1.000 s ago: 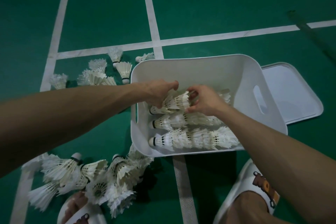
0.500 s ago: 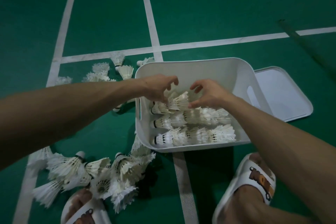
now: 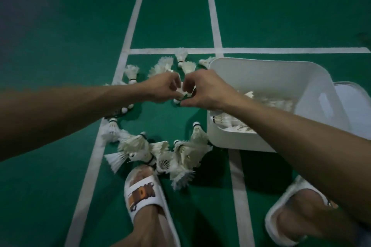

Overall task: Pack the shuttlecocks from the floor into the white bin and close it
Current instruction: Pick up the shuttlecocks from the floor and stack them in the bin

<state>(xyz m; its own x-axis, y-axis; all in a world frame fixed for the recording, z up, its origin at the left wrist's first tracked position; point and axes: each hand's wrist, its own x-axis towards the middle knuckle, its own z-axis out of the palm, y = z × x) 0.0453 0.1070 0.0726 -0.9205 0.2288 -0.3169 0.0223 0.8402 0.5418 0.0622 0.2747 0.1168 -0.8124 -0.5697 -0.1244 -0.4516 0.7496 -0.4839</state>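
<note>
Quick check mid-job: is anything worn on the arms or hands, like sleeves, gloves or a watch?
No. The left arm and right arm are bare as far as the view shows, no sleeve in sight. The left hand and right hand have no gloves; no watch, band or ring shows.

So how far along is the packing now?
Done: several shuttlecocks lie in the white bin. In hand: left hand and right hand together pinch one shuttlecock outside the bin. Left: the near pile, the far scatter, then the lid, lying beside the bin.
</note>
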